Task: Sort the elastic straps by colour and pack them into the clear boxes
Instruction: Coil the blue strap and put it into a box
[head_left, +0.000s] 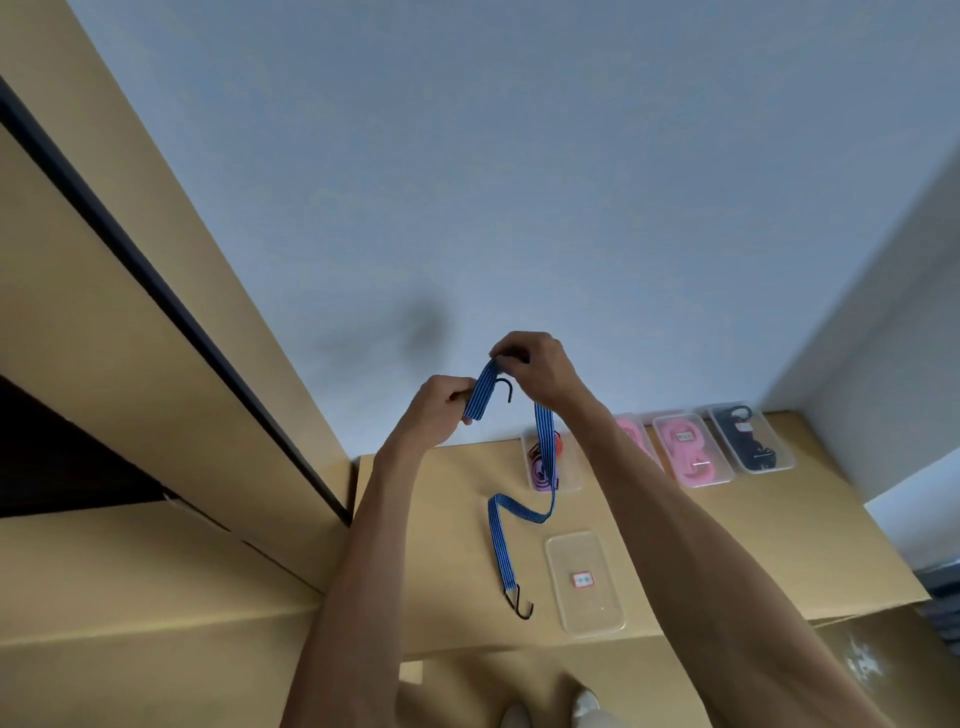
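both hands raised above the desk (447, 525), folding the blue strap (544, 441). left hand (441, 410) curled round the folded loop end; right hand (535, 369) pinching the strap at the top fold, upper hook (506, 387) dangling between the two. held high probably so the free length hangs straight and can be gathered fold by fold into a bundle short enough for a box. lower part of the strap trailing onto the desk in an s-bend, ending in the lower hook (519, 605) near the front edge.

empty clear box (584, 582) just right of that hook, label showing (likely destination for blue; judged, not confirmed). at the far edge, in a row: box with purple and red straps (550, 467), pink box (691, 449), dark-strap box (753, 439); another pink one partly hidden behind the right forearm.

open desk between front box and back row, enough room to lower the bundle. lower hook close to the front edge, could slip off or snag when pulled up. wall close behind the row, cabinet close on the left.
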